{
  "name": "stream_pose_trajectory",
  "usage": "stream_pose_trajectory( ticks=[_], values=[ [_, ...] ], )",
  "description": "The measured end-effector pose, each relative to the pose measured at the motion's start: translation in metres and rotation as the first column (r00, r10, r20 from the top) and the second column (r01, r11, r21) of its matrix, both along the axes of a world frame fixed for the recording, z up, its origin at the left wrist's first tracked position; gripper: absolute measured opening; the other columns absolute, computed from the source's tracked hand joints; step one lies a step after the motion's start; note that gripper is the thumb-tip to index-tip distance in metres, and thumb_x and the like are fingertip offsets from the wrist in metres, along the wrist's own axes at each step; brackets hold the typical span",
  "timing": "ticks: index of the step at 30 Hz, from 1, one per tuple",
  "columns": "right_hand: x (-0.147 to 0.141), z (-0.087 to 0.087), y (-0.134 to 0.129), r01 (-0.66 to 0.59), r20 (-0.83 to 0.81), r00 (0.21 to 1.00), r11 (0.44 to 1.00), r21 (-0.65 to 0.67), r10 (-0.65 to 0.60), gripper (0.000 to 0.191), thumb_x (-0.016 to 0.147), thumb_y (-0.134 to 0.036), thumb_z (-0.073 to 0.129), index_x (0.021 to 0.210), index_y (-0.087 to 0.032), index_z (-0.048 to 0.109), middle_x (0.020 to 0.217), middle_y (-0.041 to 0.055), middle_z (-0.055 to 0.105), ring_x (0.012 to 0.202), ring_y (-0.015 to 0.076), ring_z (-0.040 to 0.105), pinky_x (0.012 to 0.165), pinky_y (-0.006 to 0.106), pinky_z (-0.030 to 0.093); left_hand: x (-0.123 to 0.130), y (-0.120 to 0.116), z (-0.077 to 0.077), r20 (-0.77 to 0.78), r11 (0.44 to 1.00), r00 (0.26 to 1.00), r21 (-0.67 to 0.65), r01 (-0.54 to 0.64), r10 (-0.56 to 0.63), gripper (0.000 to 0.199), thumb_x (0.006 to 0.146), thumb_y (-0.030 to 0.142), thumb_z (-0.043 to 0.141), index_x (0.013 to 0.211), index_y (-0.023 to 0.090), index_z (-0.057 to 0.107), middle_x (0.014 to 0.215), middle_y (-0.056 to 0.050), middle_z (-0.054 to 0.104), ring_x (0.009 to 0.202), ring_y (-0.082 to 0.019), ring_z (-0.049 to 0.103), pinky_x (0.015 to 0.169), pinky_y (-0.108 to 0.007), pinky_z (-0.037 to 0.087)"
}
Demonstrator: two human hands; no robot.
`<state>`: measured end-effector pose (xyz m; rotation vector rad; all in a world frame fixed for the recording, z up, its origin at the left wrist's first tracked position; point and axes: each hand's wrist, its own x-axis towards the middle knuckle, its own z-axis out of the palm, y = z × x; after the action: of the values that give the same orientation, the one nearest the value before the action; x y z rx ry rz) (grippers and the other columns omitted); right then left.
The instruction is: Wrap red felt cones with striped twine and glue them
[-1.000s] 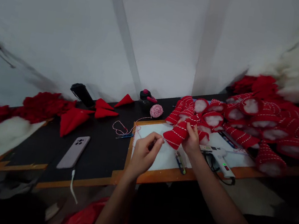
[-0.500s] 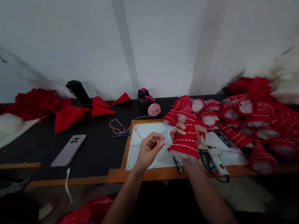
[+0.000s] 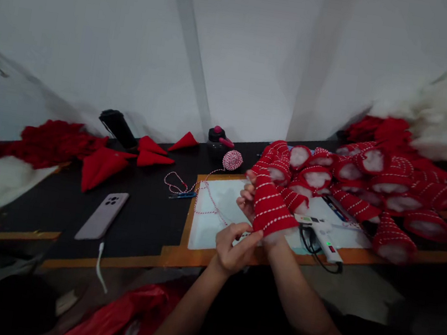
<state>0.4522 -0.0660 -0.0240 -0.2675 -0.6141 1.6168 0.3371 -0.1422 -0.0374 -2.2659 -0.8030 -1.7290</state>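
No wording, brand name or number can be read on anything along the bench (image 3: 143, 225). On the white glue gun (image 3: 324, 237), a green indicator light (image 3: 328, 243) glows beside a red switch (image 3: 332, 250); small colored and dark marks on the tool's barrel are too tiny to decipher. No lettering can be made out on the back of the pale smartphone (image 3: 101, 219).

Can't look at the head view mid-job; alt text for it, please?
A person's right hand holds a red cone with dashed white rings, while the left hand touches its wide lower end. Similar cones lie piled to the right; a ball of string and a phone sit to the left on the black table.
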Motion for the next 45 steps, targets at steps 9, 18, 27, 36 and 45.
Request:
stream_pose_trajectory(
  ticks=[9, 18, 27, 36, 45],
  values=[
    [0.027, -0.009, -0.009, -0.04, 0.35, 0.928, 0.966, -0.255, 0.131, 0.042, 0.082, -0.055, 0.063, 0.106, -0.02, 0.065, 0.083, 0.0048, 0.072, 0.079, 0.023, 0.069, 0.07, 0.039, 0.058, -0.031, -0.004, -0.001, -0.266, 0.99, 0.956, 0.099, -0.097, 0.121, 0.03, 0.088, 0.009, 0.056, 0.114, 0.019, 0.066, 0.088, -0.007, 0.07, 0.068, -0.013, 0.062, 0.059, -0.023, 0.047],
    [0.066, -0.006, -0.03, 0.412, 0.801, 0.198, 0.789, 0.455, -0.565, 0.025, 0.084, -0.037, 0.066, 0.107, -0.027, 0.07, 0.107, 0.0075, 0.064, 0.093, 0.0241, 0.061, 0.086, 0.042, 0.051, -0.027, -0.006, -0.023, -0.379, 0.963, 0.924, -0.232, -0.14, 0.043, 0.025, 0.09, 0.011, 0.053, 0.111, 0.017, 0.066, 0.093, -0.009, 0.07, 0.08, -0.016, 0.065, 0.068, -0.025, 0.055],
    [0.126, -0.009, -0.077, 0.134, 0.81, -0.168, 0.801, 0.584, -0.562, 0.017, 0.092, -0.036, 0.055, 0.097, -0.022, 0.064, 0.098, 0.0079, 0.063, 0.088, 0.0228, 0.061, 0.077, 0.036, 0.05, -0.035, -0.008, -0.032, -0.234, 0.921, 0.972, -0.384, -0.062, -0.032, 0.027, 0.087, 0.008, 0.058, 0.111, 0.017, 0.064, 0.1, -0.01, 0.069, 0.088, -0.018, 0.065, 0.077, -0.032, 0.056],
    [0.053, 0.006, -0.04, -0.256, 0.781, -0.135, 0.783, 0.567, -0.61, 0.012, 0.093, -0.031, 0.057, 0.096, -0.02, 0.062, 0.093, 0.0062, 0.063, 0.088, 0.0209, 0.06, 0.078, 0.033, 0.049, -0.03, -0.011, -0.031, -0.193, 0.906, 0.978, -0.424, -0.014, -0.075, 0.033, 0.084, 0.003, 0.056, 0.114, 0.016, 0.063, 0.101, -0.009, 0.069, 0.086, -0.017, 0.064, 0.075, -0.03, 0.055],
    [0.186, -0.031, -0.09, 0.209, 0.666, -0.727, 0.87, 0.448, -0.168, 0.048, 0.089, -0.061, 0.045, 0.103, -0.016, 0.051, 0.098, 0.0179, 0.062, 0.085, 0.0313, 0.062, 0.07, 0.041, 0.048, -0.028, -0.003, -0.011, -0.074, 0.847, 0.993, -0.529, 0.043, -0.096, 0.025, 0.085, 0.003, 0.055, 0.105, 0.017, 0.063, 0.093, -0.006, 0.07, 0.083, -0.018, 0.062, 0.074, -0.031, 0.051]
  ],
)
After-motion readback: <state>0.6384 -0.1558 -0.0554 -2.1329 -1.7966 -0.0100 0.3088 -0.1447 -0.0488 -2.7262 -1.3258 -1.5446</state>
